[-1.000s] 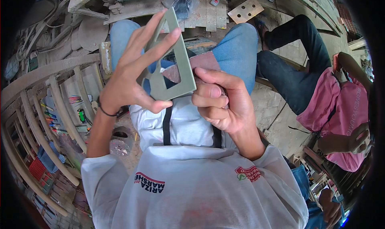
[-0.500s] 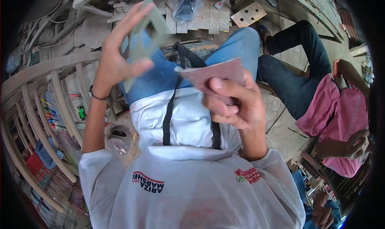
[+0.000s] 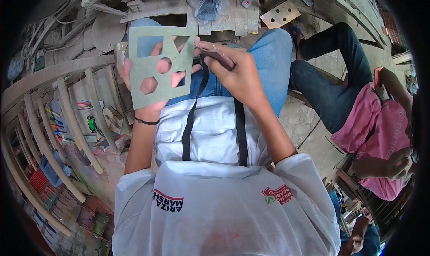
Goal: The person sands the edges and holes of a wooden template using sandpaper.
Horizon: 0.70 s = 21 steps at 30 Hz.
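Well, in the head view, the left hand (image 3: 154, 107) lies mostly behind the green panel (image 3: 150, 68), palm toward its back. The grip is spread wide across the panel's width: a digit shows at the left edge, fingertips stick out past the right edge, and skin shows through the cut-outs. The panel thus sits in front of the palm, its lower edge just above the wrist and the black wristband (image 3: 147, 121). Its openings include a four-sided one, a triangle, a circle and a hexagon; the lower right one is partly filled by fingers, its shape hard to tell.

The right hand (image 3: 242, 77) is closed on a reddish-brown sheet (image 3: 220, 57), pinched between thumb and fingers, just beside the panel's upper right edge. Whether they touch is unclear.

Both hands are above the jeans (image 3: 271, 54). Beyond them are a clear plastic bag (image 3: 209, 7) with something dark inside, a small bottle (image 3: 247, 2) and a board with round holes (image 3: 280, 15). A person in pink (image 3: 376, 121) sits to the right.
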Each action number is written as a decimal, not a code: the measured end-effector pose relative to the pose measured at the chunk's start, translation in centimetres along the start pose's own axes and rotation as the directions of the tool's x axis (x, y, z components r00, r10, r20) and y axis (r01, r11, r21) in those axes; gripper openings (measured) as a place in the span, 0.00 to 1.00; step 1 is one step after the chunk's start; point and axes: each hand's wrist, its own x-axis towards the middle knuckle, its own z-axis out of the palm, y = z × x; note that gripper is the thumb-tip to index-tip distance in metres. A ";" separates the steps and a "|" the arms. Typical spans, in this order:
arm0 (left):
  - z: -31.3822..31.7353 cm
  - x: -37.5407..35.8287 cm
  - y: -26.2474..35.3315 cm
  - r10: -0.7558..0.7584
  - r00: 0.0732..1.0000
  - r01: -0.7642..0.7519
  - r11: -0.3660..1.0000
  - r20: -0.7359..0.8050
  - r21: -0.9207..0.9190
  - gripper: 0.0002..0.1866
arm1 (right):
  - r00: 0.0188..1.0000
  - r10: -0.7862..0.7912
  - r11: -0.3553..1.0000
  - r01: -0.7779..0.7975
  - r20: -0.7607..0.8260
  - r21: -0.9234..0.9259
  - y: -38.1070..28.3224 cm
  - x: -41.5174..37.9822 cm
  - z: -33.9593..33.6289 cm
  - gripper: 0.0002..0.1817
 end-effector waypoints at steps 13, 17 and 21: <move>-2.4 0.2 -0.4 -0.004 0.996 -0.028 0.926 0.086 0.375 0.52 | 0.876 0.462 0.568 -0.413 0.140 0.711 -2.2 0.8 1.7 0.10; -1.6 1.2 0.5 -0.038 0.995 -0.003 0.907 0.088 0.421 0.49 | 0.951 0.308 0.862 -0.284 0.011 0.419 -1.4 0.8 1.5 0.10; 3.9 1.6 -0.6 0.108 0.981 0.010 0.807 -0.163 0.591 0.45 | 0.994 0.053 0.999 -0.053 -0.097 0.000 -0.7 0.4 2.1 0.07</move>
